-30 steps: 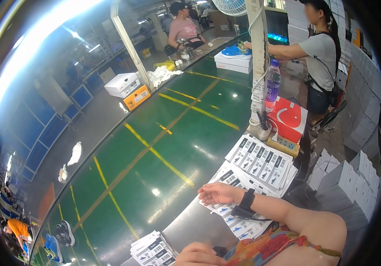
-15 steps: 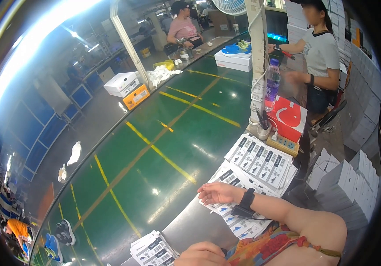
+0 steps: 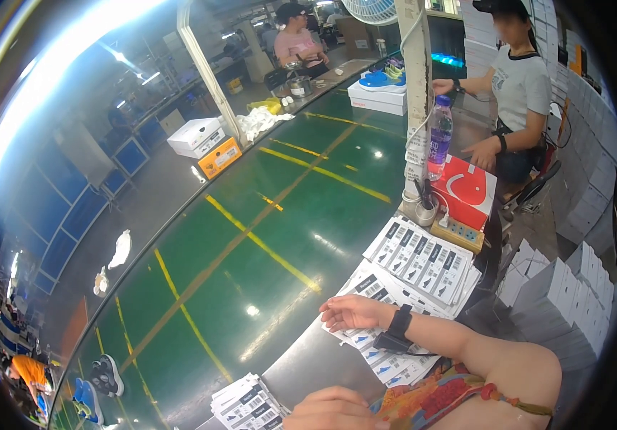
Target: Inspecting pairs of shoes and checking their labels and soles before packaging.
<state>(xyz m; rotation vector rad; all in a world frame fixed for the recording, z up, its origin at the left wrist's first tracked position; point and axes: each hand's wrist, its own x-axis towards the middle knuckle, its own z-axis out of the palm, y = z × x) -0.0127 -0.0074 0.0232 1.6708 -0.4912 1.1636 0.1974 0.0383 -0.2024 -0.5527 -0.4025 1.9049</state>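
Note:
My right hand (image 3: 351,313), with a black watch (image 3: 400,322) on its wrist, rests over sheets of printed labels (image 3: 373,287) at the edge of the green conveyor belt (image 3: 279,229). Its fingers are loosely bent and apart, and nothing is in them. Below, at the lower edge, my left hand (image 3: 330,410) shows its back; its fingertips are hidden. A smaller stack of label sheets (image 3: 249,407) lies just left of it. Patterned red and yellow cloth (image 3: 423,398) is between my arms. Under my right wrist sits a small black device (image 3: 392,342) with a cable.
Beyond the thick label stack (image 3: 423,258) stand a power strip (image 3: 457,234), a red box (image 3: 464,188), a purple-labelled bottle (image 3: 439,136) and a post (image 3: 416,93). Shoes (image 3: 106,375) ride the belt at lower left. A co-worker (image 3: 520,89) sits at right, beside stacked white boxes (image 3: 573,301).
The belt's yellow lines and the shoes have shifted slightly to the right. The co-worker's near hand has come to rest by the red box. My left hand has shifted slightly; my right stays put.

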